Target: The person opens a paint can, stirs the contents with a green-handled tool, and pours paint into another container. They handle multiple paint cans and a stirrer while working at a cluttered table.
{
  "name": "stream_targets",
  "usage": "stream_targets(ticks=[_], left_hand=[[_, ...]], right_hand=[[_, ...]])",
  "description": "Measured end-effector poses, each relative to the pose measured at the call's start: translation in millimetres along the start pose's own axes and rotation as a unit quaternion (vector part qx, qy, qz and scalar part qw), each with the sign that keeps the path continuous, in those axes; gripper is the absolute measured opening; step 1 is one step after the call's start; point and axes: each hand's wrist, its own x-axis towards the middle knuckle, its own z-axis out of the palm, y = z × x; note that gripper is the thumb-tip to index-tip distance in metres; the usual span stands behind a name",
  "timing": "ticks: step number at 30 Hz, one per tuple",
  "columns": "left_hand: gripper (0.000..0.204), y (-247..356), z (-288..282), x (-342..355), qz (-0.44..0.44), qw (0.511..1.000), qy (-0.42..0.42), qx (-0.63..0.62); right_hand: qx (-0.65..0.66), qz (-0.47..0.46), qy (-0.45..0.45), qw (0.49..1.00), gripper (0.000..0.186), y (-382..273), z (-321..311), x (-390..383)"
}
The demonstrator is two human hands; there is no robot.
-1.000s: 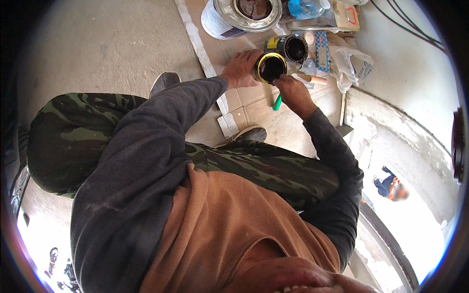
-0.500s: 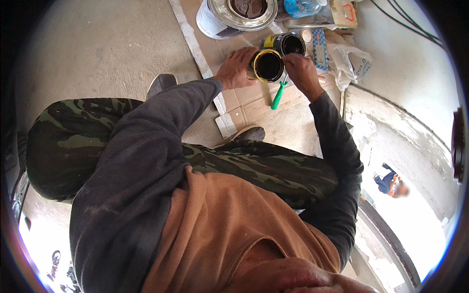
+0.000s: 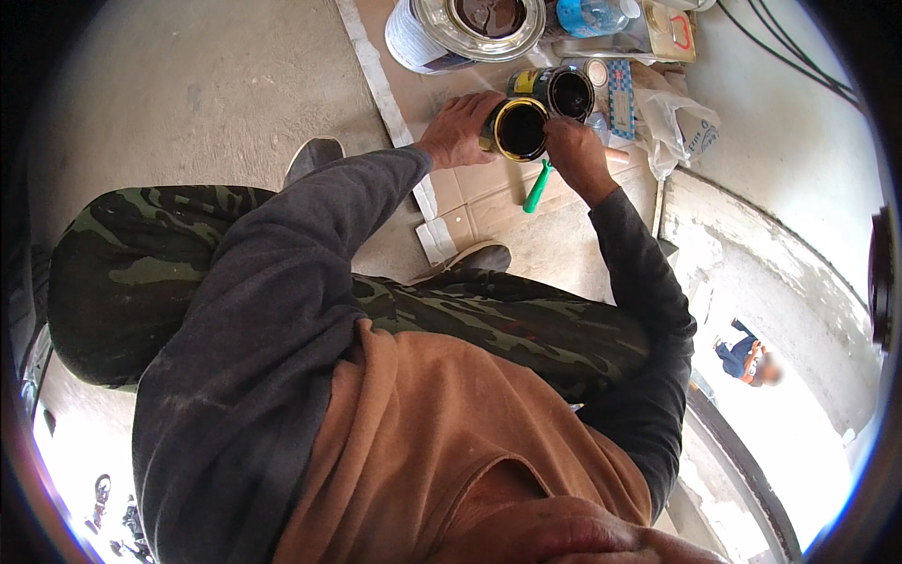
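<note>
My left hand (image 3: 462, 130) is wrapped round the side of a paint can with a yellow rim (image 3: 499, 141), whose inside looks dark. At the right edge of that rim, my right hand (image 3: 576, 153) is closed with its fingertips bunched together. Whatever it pinches, if anything, is hidden behind the fingers. A green handle (image 3: 536, 187) shows just below the right hand, its upper end reaching the can; what it belongs to is out of sight. Directly behind stands a second open can (image 3: 571, 94), dark inside, with a yellow patch on its side.
A large metal can (image 3: 427, 42) of dark brown liquid stands at the far left of the cardboard (image 3: 458, 224). Behind are a blue-labelled bottle (image 3: 592, 16) and a rectangular tin (image 3: 669, 38). A plastic bag (image 3: 665, 141) lies against the wall. A person (image 3: 742, 357) is far off at right.
My right hand has shifted slightly down along the rim of the yellow-rimmed can. The left hand keeps its hold. The whole view has shifted a little.
</note>
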Motion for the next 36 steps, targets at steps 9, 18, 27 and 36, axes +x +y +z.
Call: stream_targets(ticks=[9,18,27,36], left_hand=[[0.1,-0.9,-1.5,2.3,0.01,1.0,0.005,0.005],[0.099,-1.6,-1.4,2.6,0.011,1.0,-0.007,0.002],[0.101,-4.5,0.6,1.9,0.002,1.0,-0.021,0.003],[0.105,-6.1,2.0,2.1,0.015,1.0,-0.012,-0.001]], right_hand=[[0.165,0.156,-0.011,0.974,0.014,11.6,-21.6,6.6],[0.15,0.068,0.013,0.986,0.016,11.1,-23.8,12.2],[0.37,0.215,-0.024,0.904,0.018,21.1,-14.7,14.8],[0.169,0.091,0.06,0.98,0.015,18.8,-2.6,2.5]])
